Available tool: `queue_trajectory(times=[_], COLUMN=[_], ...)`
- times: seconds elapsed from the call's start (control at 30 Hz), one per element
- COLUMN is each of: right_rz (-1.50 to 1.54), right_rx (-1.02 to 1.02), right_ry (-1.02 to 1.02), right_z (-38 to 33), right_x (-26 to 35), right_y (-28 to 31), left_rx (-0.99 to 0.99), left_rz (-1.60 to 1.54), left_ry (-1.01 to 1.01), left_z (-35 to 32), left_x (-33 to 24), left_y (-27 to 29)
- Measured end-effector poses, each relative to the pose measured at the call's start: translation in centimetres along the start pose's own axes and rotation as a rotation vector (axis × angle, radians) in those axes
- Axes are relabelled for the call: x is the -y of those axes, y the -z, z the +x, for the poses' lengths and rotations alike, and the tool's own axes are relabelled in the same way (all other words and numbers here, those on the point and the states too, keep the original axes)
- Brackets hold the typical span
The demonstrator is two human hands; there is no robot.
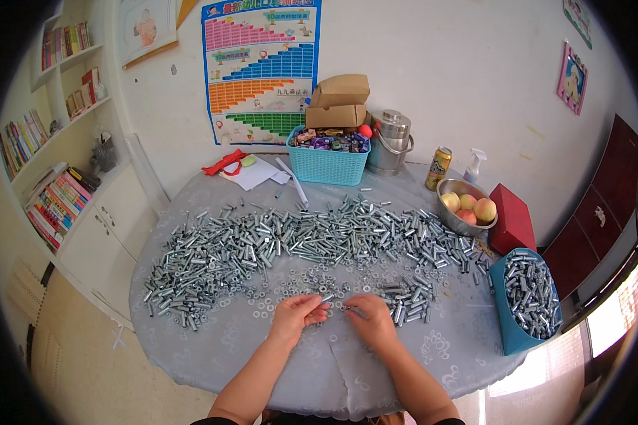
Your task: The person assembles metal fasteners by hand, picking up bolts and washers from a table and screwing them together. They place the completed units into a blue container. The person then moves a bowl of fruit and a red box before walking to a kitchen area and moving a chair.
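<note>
Near the table's front edge, my left hand (295, 317) is closed round a short silvery metal bolt (327, 298), its end pointing up to the right. Just beside it my right hand (373, 321) has thumb and fingers drawn together; whatever they pinch is too small to make out. The two hands are a little apart. Loose washers and nuts (264, 309) lie scattered in front of and around my hands. Beyond them spreads a wide heap of bolts and metal sleeves (326, 237). A smaller pile of metal sleeves (409, 302) lies right of my right hand.
A blue bin (512, 338) full of metal sleeves stands at the right edge of the grey-covered table (439, 368). Farther back are a steel bowl (463, 226) of fruit, a red box (514, 219), a can (439, 168), a spray bottle, a metal pot and a turquoise basket (326, 166) of toys.
</note>
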State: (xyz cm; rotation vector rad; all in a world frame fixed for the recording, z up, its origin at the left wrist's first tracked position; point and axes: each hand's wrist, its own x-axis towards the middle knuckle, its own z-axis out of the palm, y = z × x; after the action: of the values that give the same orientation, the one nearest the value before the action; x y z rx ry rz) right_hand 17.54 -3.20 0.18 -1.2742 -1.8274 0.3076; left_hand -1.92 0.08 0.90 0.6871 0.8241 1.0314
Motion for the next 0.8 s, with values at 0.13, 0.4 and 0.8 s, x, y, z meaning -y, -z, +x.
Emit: queue_trajectory(times=[0.13,0.4,0.8], right_rz=[0.476,0.443,0.41], right_rx=[-0.156,-0.054,0.217], right_ry=[-0.332,-0.199,-0.601], right_z=[0.0,0.2,-0.2], right_x=[0.5,1.1,1.1], right_y=[0.3,0.9,2.1], left_rx=[0.033,0.063,0.147], left_rz=[0.044,0.157,0.272], left_ry=[0.033,0.067,0.029], left_z=[-0.1,-0.2,-1.4], left_x=[0.1,0.5,-0.1], left_y=[-0.1,-0.2,-1.6])
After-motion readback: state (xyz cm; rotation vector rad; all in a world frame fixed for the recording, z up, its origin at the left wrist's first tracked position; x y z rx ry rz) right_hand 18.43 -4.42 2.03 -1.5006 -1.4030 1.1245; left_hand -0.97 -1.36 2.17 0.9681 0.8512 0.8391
